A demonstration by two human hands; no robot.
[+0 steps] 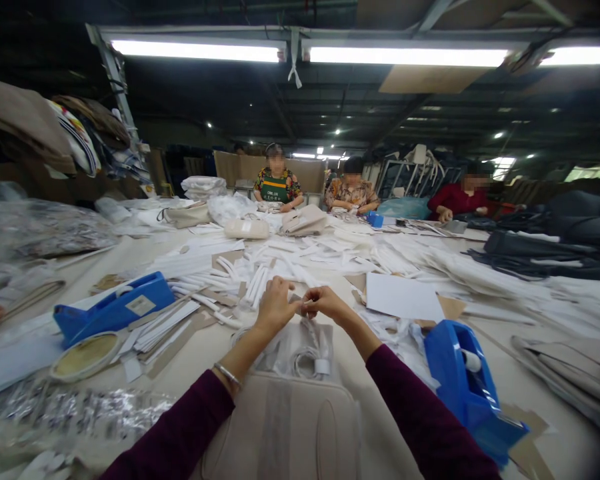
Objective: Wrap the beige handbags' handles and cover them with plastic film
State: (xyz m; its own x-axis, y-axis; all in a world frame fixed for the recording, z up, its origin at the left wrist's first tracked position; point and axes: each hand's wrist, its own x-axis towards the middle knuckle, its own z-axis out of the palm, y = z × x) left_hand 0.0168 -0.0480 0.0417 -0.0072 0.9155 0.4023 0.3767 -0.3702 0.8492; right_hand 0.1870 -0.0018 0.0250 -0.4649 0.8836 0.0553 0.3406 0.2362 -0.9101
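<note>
My left hand (276,305) and my right hand (327,301) meet fingertip to fingertip above a beige handbag (300,423). A pale strap (307,353) coils at the bag's upper end, with a white wrap around part of it, and rises to my fingers. The fingertips of my right hand pinch the upper part of this strap. My left hand is closed too, thumb against fingers, beside a small greyish piece; what exactly it grips is too small to make out. Thin translucent wrapping (275,353) lies around the coil, and a see-through band crosses the bag's front.
Blue tape dispensers (115,308) (463,383) stand left and right. A round shallow dish (87,357), cardboard strips (173,330) and white paper rolls (257,287) lie nearby. White sheets (405,297) are right of centre. Co-workers (276,183) sit across the table; other people's hands show at both side edges.
</note>
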